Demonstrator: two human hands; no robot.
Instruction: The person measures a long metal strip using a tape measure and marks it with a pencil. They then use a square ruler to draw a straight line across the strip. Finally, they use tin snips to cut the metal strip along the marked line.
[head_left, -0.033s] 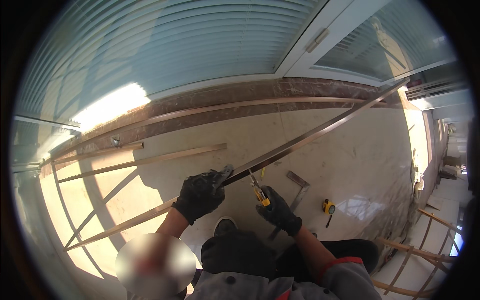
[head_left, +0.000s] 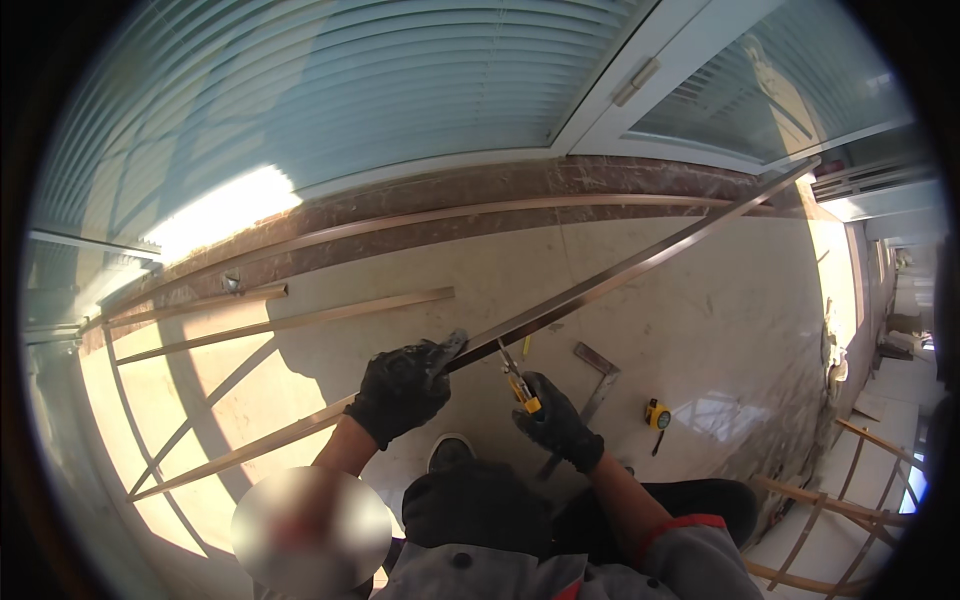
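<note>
A long brown metal trim strip (head_left: 600,278) runs diagonally in front of me, from the lower left to the far right. My left hand (head_left: 402,390), in a black glove, is closed round the strip near its middle. In my right hand (head_left: 560,422), also gloved in black, is a pair of yellow-handled snips (head_left: 521,388). The metal jaws point up at the strip's near edge, just right of my left hand; whether they bite into it is too small to tell. Beneath the strip, a small yellow stick-like thing (head_left: 526,346) lies on the floor.
On the floor to the right lie a metal square (head_left: 600,385) and a yellow tape measure (head_left: 657,415). Shorter strips (head_left: 300,320) rest at the left; another long strip (head_left: 420,212) lies along the window wall (head_left: 400,90). A wooden lattice frame (head_left: 825,505) stands at lower right.
</note>
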